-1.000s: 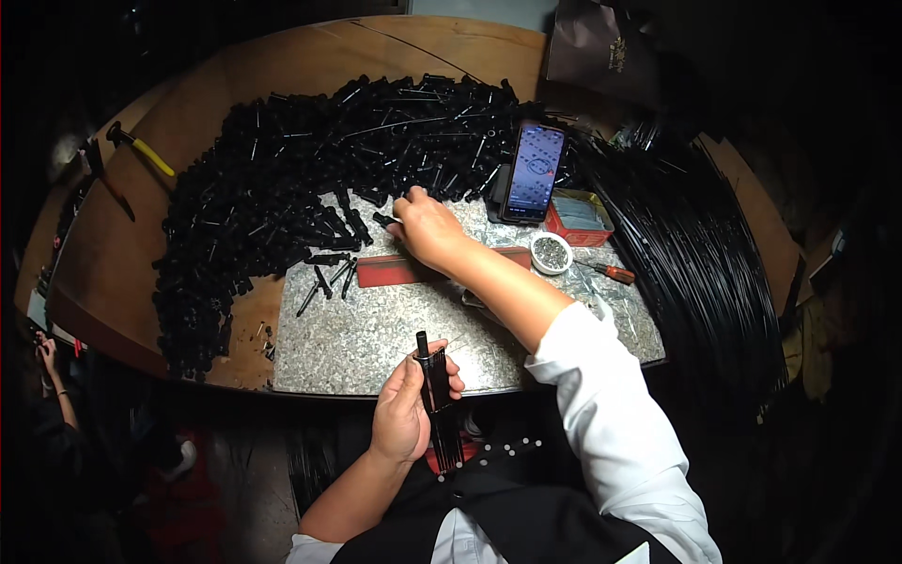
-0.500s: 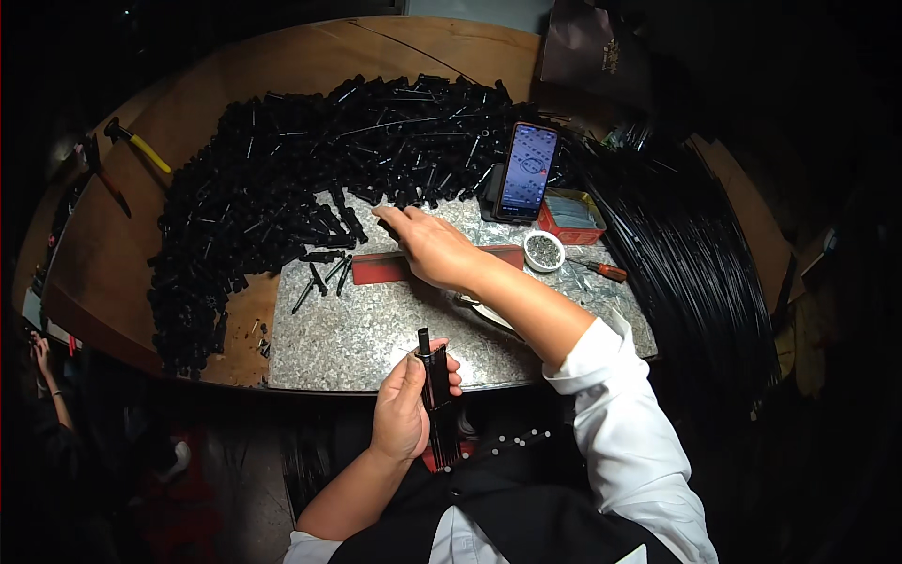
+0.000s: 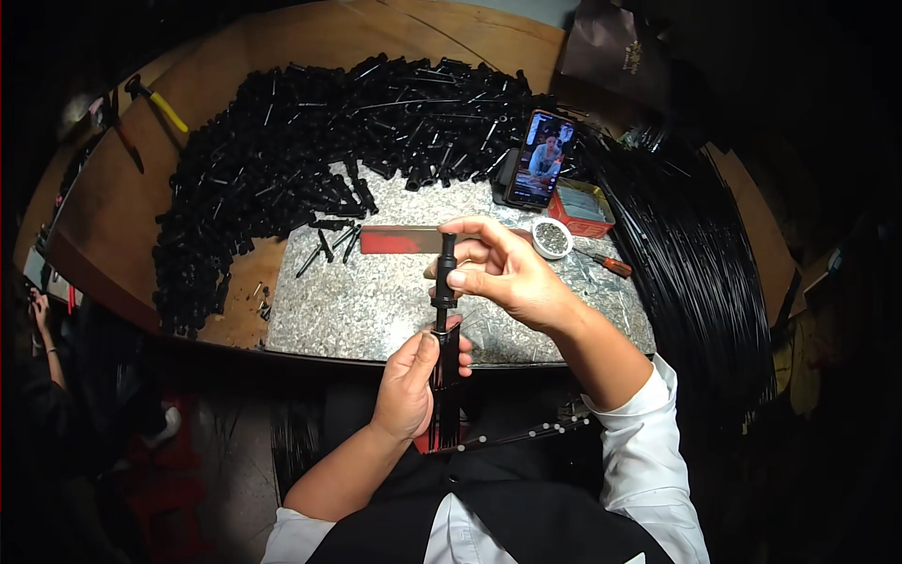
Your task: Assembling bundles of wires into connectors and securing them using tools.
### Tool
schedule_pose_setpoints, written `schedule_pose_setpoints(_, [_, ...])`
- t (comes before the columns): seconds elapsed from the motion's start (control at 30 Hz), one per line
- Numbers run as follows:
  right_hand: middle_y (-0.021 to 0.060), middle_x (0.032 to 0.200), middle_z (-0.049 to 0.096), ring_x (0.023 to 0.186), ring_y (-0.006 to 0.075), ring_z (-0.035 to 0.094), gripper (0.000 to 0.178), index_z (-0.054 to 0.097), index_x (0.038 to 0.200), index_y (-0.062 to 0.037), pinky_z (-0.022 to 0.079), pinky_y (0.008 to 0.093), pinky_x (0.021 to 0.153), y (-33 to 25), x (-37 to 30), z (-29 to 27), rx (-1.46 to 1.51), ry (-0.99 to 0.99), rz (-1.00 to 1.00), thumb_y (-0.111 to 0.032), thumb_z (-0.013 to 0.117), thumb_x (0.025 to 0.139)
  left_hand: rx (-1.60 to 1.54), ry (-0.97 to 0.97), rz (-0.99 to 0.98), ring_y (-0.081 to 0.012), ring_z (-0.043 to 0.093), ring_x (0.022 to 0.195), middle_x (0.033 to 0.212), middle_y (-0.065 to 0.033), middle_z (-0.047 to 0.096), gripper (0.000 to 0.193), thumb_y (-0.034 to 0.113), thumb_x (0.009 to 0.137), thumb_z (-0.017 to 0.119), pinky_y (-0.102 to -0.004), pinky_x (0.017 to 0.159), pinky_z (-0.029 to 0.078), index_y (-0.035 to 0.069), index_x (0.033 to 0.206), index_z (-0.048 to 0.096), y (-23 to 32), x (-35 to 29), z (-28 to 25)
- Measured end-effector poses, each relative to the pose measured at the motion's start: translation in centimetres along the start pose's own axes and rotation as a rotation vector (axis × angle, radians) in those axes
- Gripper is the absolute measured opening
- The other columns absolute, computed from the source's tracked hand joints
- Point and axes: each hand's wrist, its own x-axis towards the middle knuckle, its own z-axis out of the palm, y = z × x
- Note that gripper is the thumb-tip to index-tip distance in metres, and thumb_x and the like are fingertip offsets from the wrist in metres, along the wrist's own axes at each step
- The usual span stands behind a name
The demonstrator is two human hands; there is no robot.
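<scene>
My left hand (image 3: pixel 406 383), low at the slab's front edge, is closed around a folded black umbrella frame (image 3: pixel 449 404). Its thin black ribs hang below the fingers and a dark tube stands up from the top. Above it, my right hand (image 3: pixel 515 277) grips a stepped black plastic sleeve (image 3: pixel 446 273) between thumb and fingers. The sleeve is upright, in line over the tube; its lower end meets the tube just above my left thumb. How far the tube goes inside is hidden. White-tipped rib ends (image 3: pixel 533 431) spread to the right below the slab.
A large pile of black plastic sleeves (image 3: pixel 357 132) covers the back and left of the stone slab (image 3: pixel 348 310). Behind my right hand are a red bar (image 3: pixel 399 241), a propped phone (image 3: pixel 545 160), a white bowl (image 3: pixel 554 257), a red box (image 3: pixel 581 227) and a screwdriver (image 3: pixel 613 266). Black rods (image 3: pixel 695 254) lie right.
My right hand has come back from the pile's edge with a black plastic sleeve and brought it over the frame's tube. My left hand keeps its hold. The phone's picture has changed.
</scene>
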Motion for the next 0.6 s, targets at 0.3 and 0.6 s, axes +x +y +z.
schedule_pose_setpoints(0.3, [0.0165,0.105,0.062,0.097,0.0181,0.061,0.044,0.041,0.126,-0.003,0.05,0.0309,0.085,0.3,-0.5,0.9,-0.006,0.001,0.031,0.002,0.059,0.086,-0.022,0.002,0.012,-0.0127,0.057,0.087,0.1,-0.0088,0.059,0.035,0.026,0.101,0.039,-0.0271,0.079,0.048,-0.003,0.115,0.053,-0.3,0.0,-0.4])
schedule_pose_setpoints(0.6, [0.0159,0.103,0.062,0.096,0.0177,0.061,0.043,0.041,0.125,-0.0016,0.049,0.0296,0.085,-0.2,-0.4,1.6,-0.107,-0.01,0.003,-0.002,0.06,0.087,0.036,0.003,0.056,-0.0118,0.056,0.086,0.097,-0.0073,0.059,0.036,0.029,0.101,0.039,-0.0266,0.078,0.048,-0.003,0.107,0.056,-0.5,0.1,-0.5])
